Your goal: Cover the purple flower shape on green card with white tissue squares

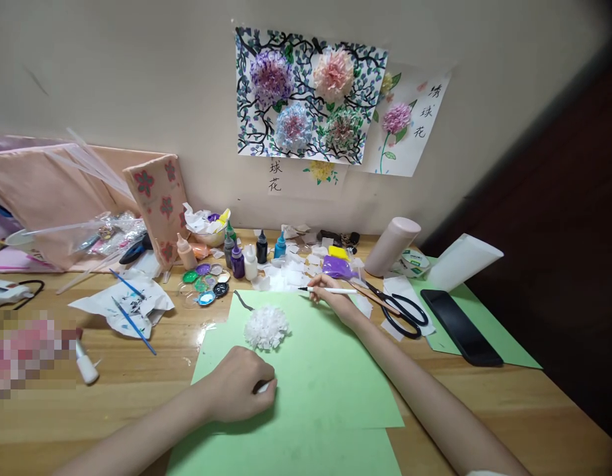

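Note:
My right hand [326,291] pinches a white brush pen [343,291] with a dark tip, held over the upper edge of the light green paper [330,370]. On that paper sits a fluffy white paper flower [267,328], and a short dark curved line [243,301] runs from its upper left to the paper's edge. My left hand [244,387] rests closed on the sheet, just below the flower. A bit of something white shows inside its curled fingers, too hidden to name.
Paint bottles [237,261] and a paint palette [205,284] stand behind the paper. Blue brushes [133,324] lie on crumpled tissue at left. Black-handled scissors [405,316], a phone [459,327] and a pink cylinder [392,246] are at right. Flower artwork [310,96] hangs on the wall.

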`<state>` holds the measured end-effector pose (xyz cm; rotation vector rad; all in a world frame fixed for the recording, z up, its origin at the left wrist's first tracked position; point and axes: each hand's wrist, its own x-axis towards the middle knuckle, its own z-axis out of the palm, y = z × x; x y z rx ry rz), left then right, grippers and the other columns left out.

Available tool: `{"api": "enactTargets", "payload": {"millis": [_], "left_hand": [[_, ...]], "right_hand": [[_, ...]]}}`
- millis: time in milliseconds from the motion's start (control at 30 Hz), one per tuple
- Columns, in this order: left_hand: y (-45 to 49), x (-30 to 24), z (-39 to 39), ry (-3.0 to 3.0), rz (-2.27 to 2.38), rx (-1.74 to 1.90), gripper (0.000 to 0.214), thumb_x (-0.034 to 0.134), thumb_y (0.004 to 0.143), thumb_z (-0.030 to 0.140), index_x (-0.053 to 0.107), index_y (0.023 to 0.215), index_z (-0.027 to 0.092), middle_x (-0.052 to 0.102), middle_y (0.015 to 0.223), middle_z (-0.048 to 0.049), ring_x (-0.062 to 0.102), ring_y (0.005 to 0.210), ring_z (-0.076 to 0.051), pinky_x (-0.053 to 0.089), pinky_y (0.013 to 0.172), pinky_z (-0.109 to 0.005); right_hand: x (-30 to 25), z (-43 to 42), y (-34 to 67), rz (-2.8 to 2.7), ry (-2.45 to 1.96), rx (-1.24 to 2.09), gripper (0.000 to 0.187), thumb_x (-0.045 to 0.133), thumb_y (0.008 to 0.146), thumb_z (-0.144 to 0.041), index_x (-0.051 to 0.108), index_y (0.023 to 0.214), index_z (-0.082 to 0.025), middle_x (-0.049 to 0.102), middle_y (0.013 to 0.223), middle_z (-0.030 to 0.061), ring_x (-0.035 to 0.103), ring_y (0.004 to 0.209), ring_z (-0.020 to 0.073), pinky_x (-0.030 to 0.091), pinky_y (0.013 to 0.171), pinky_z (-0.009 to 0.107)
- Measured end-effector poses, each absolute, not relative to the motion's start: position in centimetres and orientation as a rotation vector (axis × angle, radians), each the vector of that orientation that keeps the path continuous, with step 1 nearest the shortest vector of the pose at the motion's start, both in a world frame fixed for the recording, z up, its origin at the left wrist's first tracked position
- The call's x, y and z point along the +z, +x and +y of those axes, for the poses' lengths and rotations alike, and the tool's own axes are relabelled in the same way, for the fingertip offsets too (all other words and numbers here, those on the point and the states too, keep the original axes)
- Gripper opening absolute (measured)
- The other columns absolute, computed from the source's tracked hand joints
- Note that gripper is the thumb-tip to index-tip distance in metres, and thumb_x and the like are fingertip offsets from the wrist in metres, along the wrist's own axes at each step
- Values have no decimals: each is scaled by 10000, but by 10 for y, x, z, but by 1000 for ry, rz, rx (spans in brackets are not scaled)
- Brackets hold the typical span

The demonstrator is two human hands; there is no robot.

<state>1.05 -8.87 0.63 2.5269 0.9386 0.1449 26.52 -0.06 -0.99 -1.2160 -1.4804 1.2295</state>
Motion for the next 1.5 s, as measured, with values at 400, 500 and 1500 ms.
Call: {"api": "enactTargets", "payload": {"millis": [400, 500, 1500], "left_hand": [[5, -1, -87, 2545, 870, 222, 238, 431, 801, 184, 353, 576, 176, 431, 459, 33, 281, 422, -91, 188, 512, -263], [6, 0, -86, 2547, 862, 207, 237, 430, 804, 186, 365, 577, 175, 441, 466, 30, 287, 424, -90, 182, 510, -265], [10, 3, -84, 2523, 810, 202, 267, 407, 904, 239, 427, 645, 175, 523, 606, 11, 436, 563, -115, 257, 568, -255]], "right_hand": [[-17, -3, 262, -1607, -1294, 1123, 101, 598, 750, -273, 547, 782, -192, 605, 714, -5, 535, 670, 147, 384, 608, 258], [-17, -4, 261, -1611, -1310, 1107, 87, 590, 753, -266, 549, 781, -194, 610, 724, -2, 545, 684, 152, 389, 619, 263], [-11, -79, 230, -1740, -1205, 1314, 64, 533, 846, -261, 521, 841, -199, 575, 763, -5, 509, 698, 140, 378, 627, 252]]}}
